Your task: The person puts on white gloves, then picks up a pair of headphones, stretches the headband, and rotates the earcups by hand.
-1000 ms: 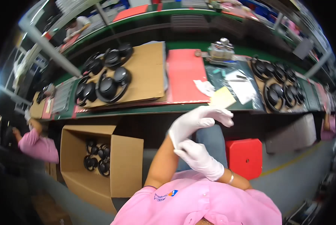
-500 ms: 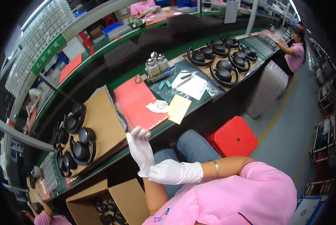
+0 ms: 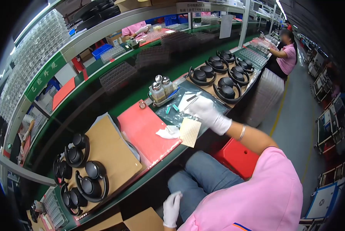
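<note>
My right hand (image 3: 209,112), in a white glove, reaches over the white paper (image 3: 186,101) on the bench. Its fingers are bunched and slightly blurred, and cover much of the paper and the thin tool on it. A short dark piece (image 3: 191,98) shows just beyond the fingertips. Close by lie small teal pieces (image 3: 175,108) and a cream sheet of dots (image 3: 190,133). Low beside my thigh, my left hand (image 3: 172,210), also gloved, hangs with loosely stretched fingers and nothing visible in it.
Black headphones (image 3: 91,186) lie on brown cardboard (image 3: 112,148) at left; more headphones (image 3: 226,90) sit at right. A red mat (image 3: 141,123) carries a crumpled white cloth (image 3: 168,132). Bottles (image 3: 157,92) stand behind. A red stool (image 3: 239,158) and an open carton (image 3: 141,221) are below. A co-worker (image 3: 286,56) sits farther right.
My hands were together, the right at the left glove's cuff. They have parted: the right has moved out over the white paper, the left down beside my thigh. The view has shifted.
</note>
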`<state>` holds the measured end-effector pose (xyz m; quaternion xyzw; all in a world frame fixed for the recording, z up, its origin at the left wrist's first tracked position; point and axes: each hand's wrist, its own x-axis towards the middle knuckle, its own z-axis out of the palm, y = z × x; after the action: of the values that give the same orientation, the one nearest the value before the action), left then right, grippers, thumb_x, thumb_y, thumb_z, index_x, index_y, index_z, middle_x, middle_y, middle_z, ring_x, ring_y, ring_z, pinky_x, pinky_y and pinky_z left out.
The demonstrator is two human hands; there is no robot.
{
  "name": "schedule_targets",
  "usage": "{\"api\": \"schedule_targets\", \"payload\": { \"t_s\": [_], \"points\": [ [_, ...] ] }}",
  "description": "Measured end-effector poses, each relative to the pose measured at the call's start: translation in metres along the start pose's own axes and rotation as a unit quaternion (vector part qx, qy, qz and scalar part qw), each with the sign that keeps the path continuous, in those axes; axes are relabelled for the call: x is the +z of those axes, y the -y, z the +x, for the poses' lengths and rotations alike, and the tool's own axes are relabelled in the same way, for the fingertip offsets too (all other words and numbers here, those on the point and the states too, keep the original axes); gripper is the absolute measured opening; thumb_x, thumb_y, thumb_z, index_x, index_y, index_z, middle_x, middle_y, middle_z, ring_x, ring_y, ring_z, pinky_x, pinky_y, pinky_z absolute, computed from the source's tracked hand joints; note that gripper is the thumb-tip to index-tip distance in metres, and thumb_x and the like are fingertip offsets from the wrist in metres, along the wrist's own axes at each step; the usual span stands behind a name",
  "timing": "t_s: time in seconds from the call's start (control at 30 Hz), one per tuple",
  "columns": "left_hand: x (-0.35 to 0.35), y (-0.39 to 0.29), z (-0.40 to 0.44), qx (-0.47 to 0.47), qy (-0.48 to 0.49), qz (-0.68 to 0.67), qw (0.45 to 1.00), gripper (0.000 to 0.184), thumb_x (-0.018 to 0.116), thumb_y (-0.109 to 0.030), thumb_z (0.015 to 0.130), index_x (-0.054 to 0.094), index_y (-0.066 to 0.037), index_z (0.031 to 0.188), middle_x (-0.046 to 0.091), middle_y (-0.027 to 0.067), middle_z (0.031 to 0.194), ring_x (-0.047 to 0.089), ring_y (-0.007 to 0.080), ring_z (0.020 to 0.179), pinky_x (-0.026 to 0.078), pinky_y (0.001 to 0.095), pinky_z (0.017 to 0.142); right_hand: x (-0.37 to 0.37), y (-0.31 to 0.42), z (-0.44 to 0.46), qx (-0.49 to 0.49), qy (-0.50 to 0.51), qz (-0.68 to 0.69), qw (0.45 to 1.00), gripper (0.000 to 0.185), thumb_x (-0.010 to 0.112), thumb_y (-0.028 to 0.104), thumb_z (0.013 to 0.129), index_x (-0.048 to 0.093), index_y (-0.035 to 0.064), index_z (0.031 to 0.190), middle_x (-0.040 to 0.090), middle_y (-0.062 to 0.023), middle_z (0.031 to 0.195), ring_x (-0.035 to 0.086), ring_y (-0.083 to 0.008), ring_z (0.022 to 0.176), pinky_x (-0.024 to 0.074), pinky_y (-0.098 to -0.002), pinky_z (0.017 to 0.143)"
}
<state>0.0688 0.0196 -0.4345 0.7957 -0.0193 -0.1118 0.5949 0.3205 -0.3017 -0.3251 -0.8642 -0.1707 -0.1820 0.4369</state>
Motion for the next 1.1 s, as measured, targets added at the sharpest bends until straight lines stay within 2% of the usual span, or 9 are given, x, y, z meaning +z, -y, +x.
{"api": "schedule_targets", "payload": {
  "t_s": [0.03,0.1,0.17,0.2,0.27,0.4,0.53,0.93,1.1],
  "points": [
    [-0.003,0.01,-0.011,-0.032,-0.003,0.006,0.999,0.025,0.056,-0.017,0.098,0.068,0.002,0.109,0.072,0.0173,0.1,0.07,0.0291,0.092,0.052,0.0359,0.087,-0.027,-0.026,0.018,0.156,-0.03,0.18,0.971,0.023,0.058,0.019,0.098,0.064,-0.0001,0.109,0.065,-0.0037,0.094,0.061,-0.0127,0.088,0.0501,-0.0281,0.077],
    [-0.003,0.036,-0.032,-0.074,0.002,0.012,0.997,0.025,0.058,-0.02,0.097,0.069,0.0,0.108,0.072,0.0162,0.104,0.069,0.0305,0.094,0.051,0.0375,0.092,-0.074,-0.074,0.051,0.051,-0.156,0.039,0.986,0.024,0.06,0.017,0.096,0.063,-0.0003,0.113,0.065,-0.006,0.096,0.061,-0.0161,0.089,0.0496,-0.0287,0.079],
    [-0.003,0.075,-0.043,-0.137,-0.006,0.082,0.987,0.026,0.056,-0.02,0.098,0.067,0.002,0.108,0.071,0.0184,0.102,0.068,0.0294,0.092,0.052,0.0353,0.084,-0.116,-0.14,0.071,-0.022,-0.18,-0.131,0.975,0.026,0.06,0.02,0.096,0.065,0.0045,0.116,0.066,-0.0171,0.103,0.063,-0.0338,0.101,0.0501,-0.0386,0.088],
    [-0.002,0.088,-0.046,-0.138,-0.007,0.084,0.987,0.026,0.056,-0.02,0.098,0.067,0.002,0.108,0.071,0.0184,0.102,0.068,0.0294,0.092,0.052,0.0353,0.084,-0.129,-0.168,0.077,-0.02,-0.18,-0.129,0.975,0.026,0.06,0.02,0.096,0.065,0.0045,0.116,0.066,-0.0171,0.103,0.063,-0.0338,0.101,0.0501,-0.0386,0.088],
    [0.001,0.11,-0.048,-0.173,-0.029,0.073,0.982,0.027,0.055,-0.021,0.098,0.067,0.001,0.109,0.07,0.0196,0.101,0.068,0.0292,0.091,0.052,0.0361,0.084,-0.147,-0.215,0.096,0.099,-0.114,-0.349,0.925,0.038,0.061,0.036,0.094,0.065,0.0047,0.116,0.066,-0.0185,0.111,0.063,-0.0353,0.106,0.0491,-0.0415,0.09],
    [0.018,0.078,-0.025,-0.227,-0.033,0.118,0.966,0.026,0.056,-0.022,0.098,0.068,-0.001,0.109,0.07,0.02,0.099,0.068,0.0279,0.091,0.051,0.0363,0.084,-0.152,-0.225,0.143,0.231,-0.102,-0.296,0.921,0.051,0.06,0.05,0.091,0.065,0.006,0.114,0.068,-0.0187,0.109,0.064,-0.0357,0.103,0.0497,-0.0435,0.088],
    [0.031,0.061,-0.012,-0.229,-0.038,0.175,0.957,0.025,0.057,-0.022,0.097,0.068,-0.002,0.106,0.07,0.0189,0.096,0.067,0.027,0.088,0.051,0.0359,0.083,-0.143,-0.223,0.171,0.298,-0.068,-0.331,0.893,0.051,0.06,0.053,0.089,0.067,0.0066,0.109,0.07,-0.0188,0.1,0.066,-0.0373,0.097,0.0508,-0.0448,0.084],
    [0.029,0.098,-0.009,-0.265,-0.025,0.138,0.954,0.024,0.059,-0.023,0.096,0.066,-0.001,0.103,0.068,0.0192,0.095,0.064,0.0281,0.087,0.05,0.0376,0.082,-0.14,-0.333,0.164,0.281,-0.174,-0.078,0.941,0.046,0.063,0.049,0.089,0.066,0.0028,0.092,0.069,-0.0168,0.086,0.066,-0.0353,0.086,0.0488,-0.0441,0.079],
    [0.027,0.094,-0.006,-0.249,-0.027,0.146,0.957,0.025,0.058,-0.024,0.097,0.066,-0.002,0.105,0.068,0.022,0.097,0.066,0.0319,0.089,0.05,0.0393,0.084,-0.139,-0.281,0.164,0.25,-0.144,-0.202,0.936,0.04,0.061,0.041,0.09,0.067,0.0017,0.088,0.069,-0.0193,0.086,0.066,-0.0371,0.087,0.0495,-0.0456,0.077]
  ]
}}
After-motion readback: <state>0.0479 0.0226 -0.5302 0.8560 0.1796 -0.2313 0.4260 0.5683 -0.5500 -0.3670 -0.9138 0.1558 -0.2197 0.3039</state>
